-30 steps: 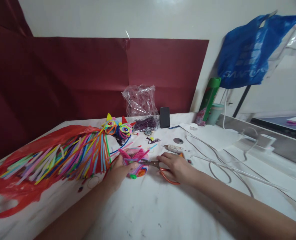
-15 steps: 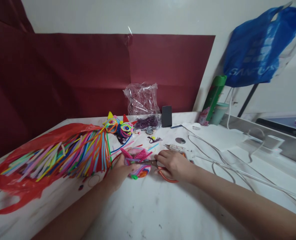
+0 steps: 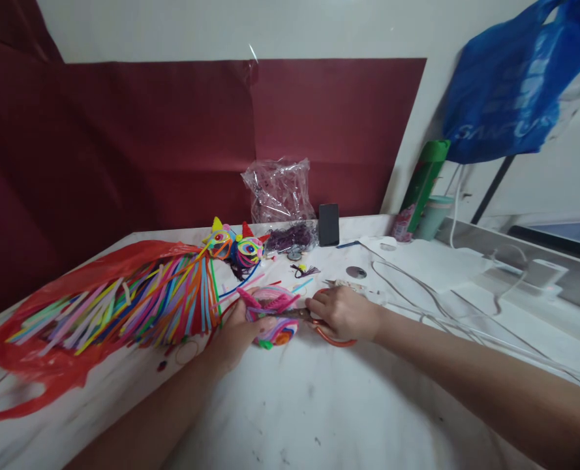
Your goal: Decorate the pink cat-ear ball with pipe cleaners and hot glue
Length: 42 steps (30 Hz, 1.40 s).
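Note:
My left hand (image 3: 234,333) is wrapped round a small multicoloured pipe-cleaner figure (image 3: 273,315) with pink fuzzy stems, held just above the white table (image 3: 319,405). My right hand (image 3: 344,311) grips orange-handled scissors (image 3: 326,331), and their blades point left into the figure. To the left lies a spread of coloured pipe cleaners (image 3: 137,303) on a red plastic bag (image 3: 30,365). Two finished pipe-cleaner heads (image 3: 233,247) with big eyes sit behind the figure.
A clear plastic bag (image 3: 278,189), purple scraps (image 3: 290,237) and a dark phone (image 3: 328,224) stand by the maroon backdrop. White cables (image 3: 417,297) trail across the right side. A green carton (image 3: 420,186), a teal cup (image 3: 430,219) and a hanging blue bag (image 3: 509,91) are at the far right.
The scissors have lifted off the table and closed in on the figure. Both hands stayed together; the view shifted slightly.

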Tool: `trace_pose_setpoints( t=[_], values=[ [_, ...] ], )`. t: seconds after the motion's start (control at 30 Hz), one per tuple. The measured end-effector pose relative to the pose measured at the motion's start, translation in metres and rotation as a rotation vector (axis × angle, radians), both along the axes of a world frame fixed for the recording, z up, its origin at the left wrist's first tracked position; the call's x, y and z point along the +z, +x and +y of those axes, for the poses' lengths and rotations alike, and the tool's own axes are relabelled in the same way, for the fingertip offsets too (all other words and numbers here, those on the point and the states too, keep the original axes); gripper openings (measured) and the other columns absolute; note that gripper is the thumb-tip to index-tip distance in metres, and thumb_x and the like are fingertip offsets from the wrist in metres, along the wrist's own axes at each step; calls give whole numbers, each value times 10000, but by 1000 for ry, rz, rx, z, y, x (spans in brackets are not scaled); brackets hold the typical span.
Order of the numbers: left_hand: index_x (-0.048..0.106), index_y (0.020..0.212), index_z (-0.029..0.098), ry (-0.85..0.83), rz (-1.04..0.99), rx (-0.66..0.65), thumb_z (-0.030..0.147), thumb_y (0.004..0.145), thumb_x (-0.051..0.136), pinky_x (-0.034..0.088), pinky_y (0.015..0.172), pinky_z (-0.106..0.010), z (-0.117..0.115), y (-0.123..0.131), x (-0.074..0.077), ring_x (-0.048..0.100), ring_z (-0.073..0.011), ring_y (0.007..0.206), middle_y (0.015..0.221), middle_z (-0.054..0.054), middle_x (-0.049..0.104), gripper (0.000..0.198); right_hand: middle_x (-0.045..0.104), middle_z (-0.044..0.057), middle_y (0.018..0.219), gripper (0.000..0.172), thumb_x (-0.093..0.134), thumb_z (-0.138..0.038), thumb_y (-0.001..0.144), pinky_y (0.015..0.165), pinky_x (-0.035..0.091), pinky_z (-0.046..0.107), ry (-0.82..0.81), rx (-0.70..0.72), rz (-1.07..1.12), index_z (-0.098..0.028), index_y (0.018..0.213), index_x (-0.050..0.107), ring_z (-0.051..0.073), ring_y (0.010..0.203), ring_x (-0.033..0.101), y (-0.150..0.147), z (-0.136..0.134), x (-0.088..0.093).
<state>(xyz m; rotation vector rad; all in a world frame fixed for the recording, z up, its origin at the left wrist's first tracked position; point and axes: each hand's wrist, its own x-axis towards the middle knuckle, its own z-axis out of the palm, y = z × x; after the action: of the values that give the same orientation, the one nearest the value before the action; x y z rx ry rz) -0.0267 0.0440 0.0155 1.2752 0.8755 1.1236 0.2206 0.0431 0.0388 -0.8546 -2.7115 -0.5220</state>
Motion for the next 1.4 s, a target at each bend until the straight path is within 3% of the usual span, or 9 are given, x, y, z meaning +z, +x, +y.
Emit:
trace_pose_setpoints(
  t=[0.33,0.4,0.53,0.63,0.9,1.0,1.1,1.2,1.4],
  values=[
    [574,1230,213,0,-13,6,215,650,797,512,914,-365,5,-2,-6,660,-238,1049,1146,-78,707,621,641,98,825,209,407,-278,947,676,434,301,-82,71,80,-177,924,590,196,720,589,33,0,9],
    [572,1233,206,-4,-15,9,224,644,805,519,893,-360,5,-2,-7,662,-247,1045,1147,-85,706,633,669,115,902,219,429,-294,941,690,447,297,-112,-99,174,-166,996,598,203,768,626,50,4,4],
    [580,1216,194,-19,-13,48,229,620,826,522,871,-355,3,-1,-6,664,-262,1033,1140,-97,708,646,712,119,1016,230,480,-303,927,617,412,275,-183,-707,229,-181,1067,617,217,786,667,75,17,-10],
    [574,1215,197,-36,-34,49,223,611,833,517,880,-355,1,1,-3,661,-265,1044,1161,-99,703,658,729,95,960,234,518,-260,899,578,382,261,-256,-854,167,-198,1099,624,213,755,669,82,25,-14],
    [547,1258,214,-55,-16,58,227,624,834,517,910,-381,1,3,-5,643,-284,1112,1217,-106,685,696,673,200,929,139,548,-144,875,747,413,374,-93,-763,96,-125,941,669,320,923,593,59,4,14],
    [549,1244,219,-55,-11,64,229,631,826,521,902,-364,-1,4,-4,647,-269,1107,1225,-99,683,673,647,154,825,206,459,-137,926,735,441,378,78,-445,272,-142,879,659,273,816,573,24,-27,16],
    [570,1188,214,-27,-29,79,199,590,832,531,862,-347,-6,9,-1,659,-253,1061,1173,-89,701,653,646,106,831,262,417,-132,946,691,490,317,-58,-98,414,-147,1106,624,222,790,586,-19,-57,6],
    [566,1171,220,-31,-69,114,152,538,824,535,816,-335,-11,14,1,667,-224,989,1100,-64,709,687,660,129,953,358,438,-137,924,733,537,350,-108,-56,444,-136,1268,538,239,856,595,-49,-69,-9],
    [553,1183,224,-5,-75,119,120,530,799,530,851,-345,-13,16,-3,652,-216,1010,1116,-56,688,706,647,150,997,359,469,-113,891,731,566,382,-48,-71,507,-136,1241,545,263,884,584,-61,-64,-22]
  ],
)
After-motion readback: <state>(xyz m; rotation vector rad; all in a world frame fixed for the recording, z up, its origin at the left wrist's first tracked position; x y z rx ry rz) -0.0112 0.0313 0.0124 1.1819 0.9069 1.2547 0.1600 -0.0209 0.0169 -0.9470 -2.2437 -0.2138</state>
